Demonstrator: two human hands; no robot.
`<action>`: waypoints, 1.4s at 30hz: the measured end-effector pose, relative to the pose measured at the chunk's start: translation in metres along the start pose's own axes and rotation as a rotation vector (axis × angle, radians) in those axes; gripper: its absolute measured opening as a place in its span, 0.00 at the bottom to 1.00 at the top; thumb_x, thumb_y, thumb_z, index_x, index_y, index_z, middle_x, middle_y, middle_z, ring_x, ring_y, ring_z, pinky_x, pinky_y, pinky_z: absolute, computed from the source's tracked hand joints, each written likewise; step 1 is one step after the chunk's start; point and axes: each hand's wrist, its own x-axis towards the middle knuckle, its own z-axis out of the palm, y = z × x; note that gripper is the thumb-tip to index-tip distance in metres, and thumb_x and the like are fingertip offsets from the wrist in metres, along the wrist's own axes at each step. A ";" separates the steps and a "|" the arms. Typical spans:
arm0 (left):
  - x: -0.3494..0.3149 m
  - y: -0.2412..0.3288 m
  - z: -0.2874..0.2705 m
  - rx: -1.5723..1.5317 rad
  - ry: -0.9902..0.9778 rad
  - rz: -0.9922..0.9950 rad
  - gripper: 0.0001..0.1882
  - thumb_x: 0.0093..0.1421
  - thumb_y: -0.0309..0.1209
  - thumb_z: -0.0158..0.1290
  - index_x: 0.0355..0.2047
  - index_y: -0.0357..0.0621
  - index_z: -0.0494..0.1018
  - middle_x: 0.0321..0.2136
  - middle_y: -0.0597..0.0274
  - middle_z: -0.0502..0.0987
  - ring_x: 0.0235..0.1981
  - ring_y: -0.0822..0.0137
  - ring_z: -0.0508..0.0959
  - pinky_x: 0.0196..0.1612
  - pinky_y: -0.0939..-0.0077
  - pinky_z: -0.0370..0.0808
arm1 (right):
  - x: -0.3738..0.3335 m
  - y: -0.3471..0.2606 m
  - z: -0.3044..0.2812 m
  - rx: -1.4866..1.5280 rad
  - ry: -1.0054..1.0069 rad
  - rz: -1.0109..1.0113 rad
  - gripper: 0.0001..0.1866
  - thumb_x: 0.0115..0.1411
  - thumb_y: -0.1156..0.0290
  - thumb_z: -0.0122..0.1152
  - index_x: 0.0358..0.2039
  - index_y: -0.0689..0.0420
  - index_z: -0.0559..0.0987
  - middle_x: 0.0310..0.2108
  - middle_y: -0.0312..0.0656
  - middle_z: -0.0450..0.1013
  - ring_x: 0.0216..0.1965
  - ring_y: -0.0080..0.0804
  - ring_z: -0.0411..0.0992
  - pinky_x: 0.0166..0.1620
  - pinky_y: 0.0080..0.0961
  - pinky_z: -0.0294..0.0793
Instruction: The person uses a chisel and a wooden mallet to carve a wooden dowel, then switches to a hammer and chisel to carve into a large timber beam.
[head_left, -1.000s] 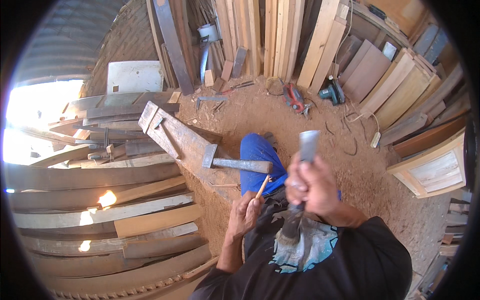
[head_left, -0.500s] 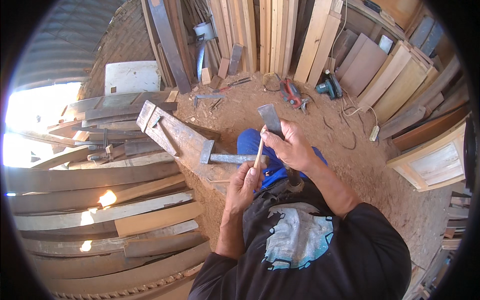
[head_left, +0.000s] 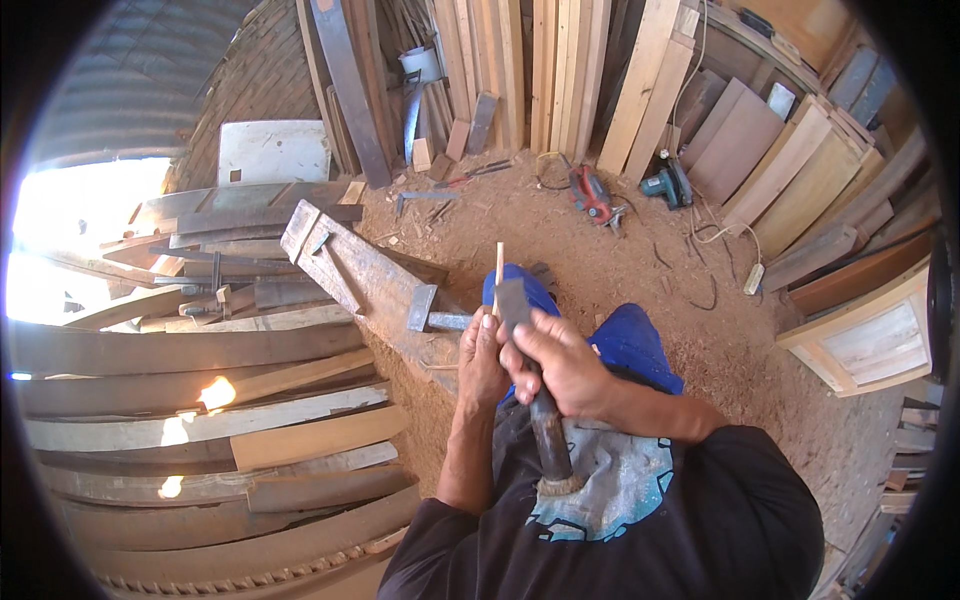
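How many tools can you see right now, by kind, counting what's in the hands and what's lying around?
Chisels: 1, in the right hand, blade up against the thin wooden stick that the left hand holds.
Hammers: 1, the metal hammer lying on the plank.
Power tools: 2, the red one and the teal one on the dirt floor.
Total: 4

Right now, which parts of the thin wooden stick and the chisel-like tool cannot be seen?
Head view:
- thin pale wooden stick: lower end hidden behind left hand.
- dark-handled flat-bladed tool: middle covered by right hand; blade edge too blurred to judge.
- grey hammer: handle end hidden by left hand.
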 end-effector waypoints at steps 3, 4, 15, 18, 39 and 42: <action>0.000 -0.006 -0.013 0.741 0.112 0.420 0.18 0.71 0.38 0.35 0.36 0.39 0.70 0.25 0.62 0.73 0.26 0.73 0.73 0.30 0.76 0.71 | -0.009 0.000 0.011 -0.023 -0.042 0.043 0.11 0.69 0.61 0.44 0.41 0.55 0.67 0.24 0.32 0.63 0.15 0.14 0.58 0.22 0.19 0.68; -0.002 -0.006 -0.019 0.914 0.131 0.513 0.18 0.71 0.37 0.35 0.37 0.38 0.71 0.26 0.61 0.75 0.28 0.73 0.73 0.33 0.76 0.72 | -0.012 -0.002 0.012 -0.047 -0.052 0.034 0.10 0.69 0.61 0.44 0.41 0.55 0.67 0.24 0.32 0.62 0.15 0.14 0.57 0.22 0.19 0.67; -0.061 -0.035 -0.036 0.328 0.150 -0.016 0.17 0.70 0.40 0.38 0.28 0.45 0.67 0.13 0.71 0.62 0.13 0.81 0.58 0.17 0.82 0.55 | -0.050 -0.043 0.001 -0.039 0.109 -0.282 0.09 0.69 0.62 0.44 0.37 0.54 0.66 0.20 0.31 0.59 0.13 0.14 0.54 0.19 0.19 0.63; -0.044 -0.025 -0.034 -0.102 -0.002 0.039 0.19 0.70 0.45 0.38 0.28 0.46 0.65 0.14 0.72 0.62 0.15 0.81 0.59 0.17 0.84 0.57 | -0.034 -0.032 -0.008 0.098 0.135 -0.107 0.09 0.69 0.63 0.45 0.39 0.55 0.66 0.22 0.31 0.60 0.16 0.15 0.56 0.21 0.18 0.63; -0.044 -0.019 -0.031 0.336 0.019 0.112 0.20 0.71 0.42 0.37 0.25 0.44 0.66 0.16 0.74 0.61 0.17 0.81 0.58 0.20 0.82 0.56 | -0.045 -0.032 0.015 -0.034 0.056 -0.202 0.11 0.68 0.60 0.46 0.38 0.55 0.65 0.18 0.33 0.58 0.13 0.17 0.55 0.19 0.21 0.63; -0.060 -0.030 -0.043 0.141 0.095 -0.029 0.21 0.71 0.44 0.36 0.27 0.45 0.67 0.13 0.74 0.59 0.13 0.80 0.55 0.17 0.83 0.54 | -0.050 -0.047 0.007 -0.107 0.138 -0.259 0.10 0.67 0.62 0.45 0.36 0.55 0.65 0.18 0.31 0.58 0.13 0.17 0.54 0.19 0.21 0.64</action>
